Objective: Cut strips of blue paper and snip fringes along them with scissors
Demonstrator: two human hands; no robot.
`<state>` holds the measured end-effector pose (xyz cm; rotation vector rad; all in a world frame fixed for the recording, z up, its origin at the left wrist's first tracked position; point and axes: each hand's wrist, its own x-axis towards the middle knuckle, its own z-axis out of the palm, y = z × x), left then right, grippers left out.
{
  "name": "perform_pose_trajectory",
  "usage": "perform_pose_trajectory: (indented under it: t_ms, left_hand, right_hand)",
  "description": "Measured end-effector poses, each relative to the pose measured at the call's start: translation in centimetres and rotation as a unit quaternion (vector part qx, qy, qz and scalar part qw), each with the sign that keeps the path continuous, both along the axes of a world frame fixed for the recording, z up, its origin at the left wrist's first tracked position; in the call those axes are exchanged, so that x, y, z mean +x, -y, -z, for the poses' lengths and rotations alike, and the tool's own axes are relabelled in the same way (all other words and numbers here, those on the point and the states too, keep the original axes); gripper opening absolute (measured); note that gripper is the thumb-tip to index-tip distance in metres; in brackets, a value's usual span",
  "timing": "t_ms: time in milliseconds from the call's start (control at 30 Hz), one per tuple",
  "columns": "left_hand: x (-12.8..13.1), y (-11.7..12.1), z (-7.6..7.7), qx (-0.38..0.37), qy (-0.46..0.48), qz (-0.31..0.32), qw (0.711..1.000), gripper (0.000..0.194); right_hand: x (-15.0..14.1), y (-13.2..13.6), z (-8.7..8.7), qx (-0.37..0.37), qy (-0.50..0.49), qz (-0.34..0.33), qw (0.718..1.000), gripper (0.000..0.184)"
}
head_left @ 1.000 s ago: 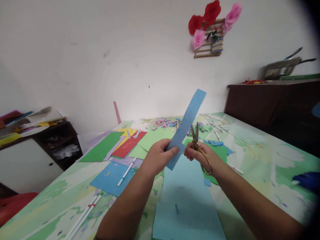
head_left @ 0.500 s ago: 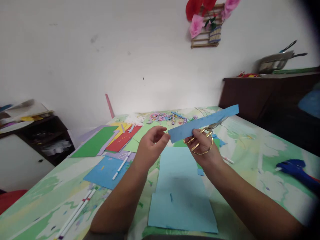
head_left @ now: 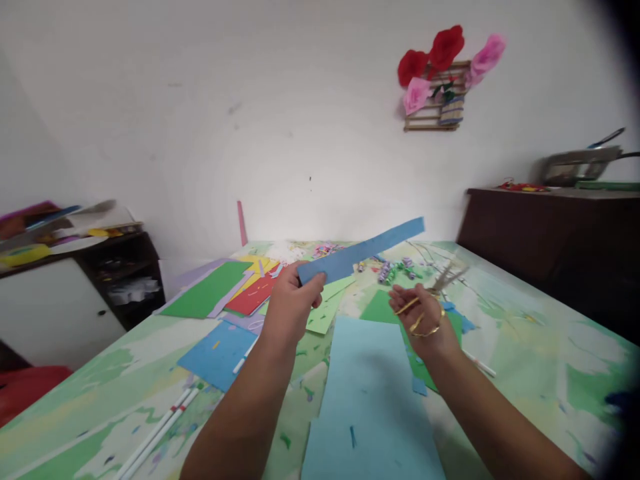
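Note:
My left hand (head_left: 295, 300) pinches one end of a long blue paper strip (head_left: 363, 251) between thumb and fingers. The strip's far end points up and to the right, clear of the table. A pair of gold-handled scissors (head_left: 434, 300) is in my right hand (head_left: 425, 320), with the blades pointing away and to the right. Those blades look parted, though motion blurs them. Below my hands lies a light blue sheet (head_left: 375, 387) with a small dark blue scrap (head_left: 353, 437) on it. A green sheet (head_left: 383, 308) lies partly under it, near my right hand.
At left are a green sheet (head_left: 207, 290), a red sheet (head_left: 253, 293) and a blue sheet (head_left: 215, 353). White marker-like sticks (head_left: 160, 427) lie front left. Curled paper bits (head_left: 395, 270) sit at the back. A dark cabinet (head_left: 545, 247) stands right, a shelf unit (head_left: 65, 320) left.
The blue strip went from my left hand to my right beside the scissors, then back to my left hand. My right hand has since moved away from it with the scissors.

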<state>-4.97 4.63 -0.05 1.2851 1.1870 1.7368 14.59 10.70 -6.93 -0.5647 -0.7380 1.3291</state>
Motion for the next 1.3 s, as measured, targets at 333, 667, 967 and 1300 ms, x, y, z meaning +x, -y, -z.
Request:
perform_pose_trajectory:
  t_ms: [333,667,967,1300]
  left_hand:
    - [-1.2,0.3,-0.4,-0.067,-0.116,0.138,0.981,0.018]
    - [-0.7,0.5,-0.2,-0.078,-0.147,0.075,0.983,0.018]
    - [-1.4,0.8,-0.6,-0.048,-0.144,0.017,0.988,0.019]
    - [-0.5,0.3,0.2,-0.041,-0.162,0.019,0.986,0.019]
  right_hand:
    - [0.6,0.6,-1.3,0.027,0.277,0.053,0.959,0.035]
    - [1.6,5.0,-3.9,0.174,0.595,-0.052,0.783,0.028]
    - [0.5,5.3,-3.6,0.194,0.747,-0.228,0.593,0.041]
    - [-0.5,5.2,-1.6,0.138,0.602,-0.366,0.696,0.056]
